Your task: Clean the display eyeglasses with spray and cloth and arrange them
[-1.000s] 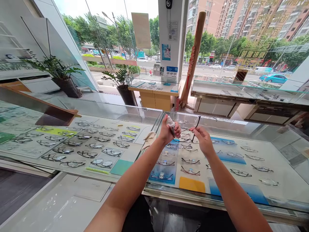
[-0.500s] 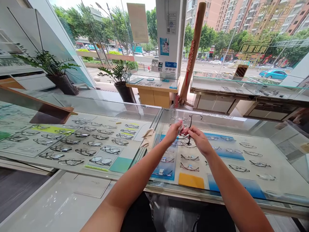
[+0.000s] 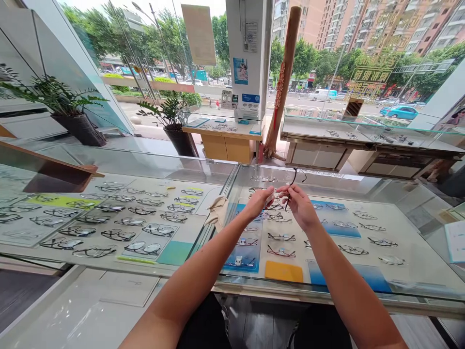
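A thin, dark-framed pair of eyeglasses point(image 3: 293, 178) is up in the air above the glass-topped display case point(image 3: 410, 228), so the picking-up is done and the setting-down is not. The right hand point(image 3: 301, 206) grips this pair between thumb and fingertips, with one slim dark arm of the frame rising above the fingers and a dark length showing below them. The left hand point(image 3: 259, 202) is curled around a small whitish object point(image 3: 269, 198), mostly hidden by the fingers, and sits just beside the right hand, near the eyeglasses; whether it touches them cannot be told. The lenses are too small and blurred to show whether anything has been done to them, so handling of the pair seems to be midway. A crumpled beige cloth point(image 3: 217, 211) lies near the left forearm, in neither hand. Beneath the glass, other metal-framed spectacles point(image 3: 281, 237) rest in rows, above a flat orange-yellow rectangular pad point(image 3: 284, 271) at the near edge.
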A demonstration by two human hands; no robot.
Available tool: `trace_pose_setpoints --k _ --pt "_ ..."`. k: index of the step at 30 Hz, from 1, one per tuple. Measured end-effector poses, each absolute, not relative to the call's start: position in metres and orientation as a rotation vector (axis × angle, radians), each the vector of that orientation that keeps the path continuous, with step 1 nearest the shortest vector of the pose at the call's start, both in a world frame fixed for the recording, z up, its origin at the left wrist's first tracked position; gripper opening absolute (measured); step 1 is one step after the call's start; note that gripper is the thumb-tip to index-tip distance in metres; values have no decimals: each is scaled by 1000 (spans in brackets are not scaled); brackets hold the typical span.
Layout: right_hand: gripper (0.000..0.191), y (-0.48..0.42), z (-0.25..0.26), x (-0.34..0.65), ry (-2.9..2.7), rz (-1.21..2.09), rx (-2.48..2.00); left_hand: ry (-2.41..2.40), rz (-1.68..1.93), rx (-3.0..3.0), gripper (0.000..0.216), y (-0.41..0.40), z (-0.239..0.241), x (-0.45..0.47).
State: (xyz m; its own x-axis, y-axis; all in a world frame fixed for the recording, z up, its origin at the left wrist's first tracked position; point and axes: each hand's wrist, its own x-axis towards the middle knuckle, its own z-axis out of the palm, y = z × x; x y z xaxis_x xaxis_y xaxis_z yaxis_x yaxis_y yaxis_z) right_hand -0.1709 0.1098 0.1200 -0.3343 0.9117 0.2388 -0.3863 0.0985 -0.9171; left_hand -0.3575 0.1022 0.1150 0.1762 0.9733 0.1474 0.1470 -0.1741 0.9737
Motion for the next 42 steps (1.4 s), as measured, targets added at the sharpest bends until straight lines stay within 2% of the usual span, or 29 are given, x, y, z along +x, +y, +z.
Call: trace_pose_setpoints --k 7,11,16,22,36,42 --pt "26 112 118 -170 -1223 1493 -612 1038 1039 1580 64 103 109 -359" --pt "25 114 118 -168 -1240 1491 -597 1202 1232 1545 63 119 104 -377" --pt "26 117 119 -163 -1250 1456 -618 1805 1425 1290 18 151 90 -418" --pt "27 123 116 -160 -1230 1455 -646 2043 1379 1246 19 163 71 -446" --pt "29 125 114 -160 -1233 1471 -637 2103 1192 1442 22 162 57 -448" --pt "29 128 112 -158 -1245 1466 -638 2104 1163 1473 33 158 58 -444"
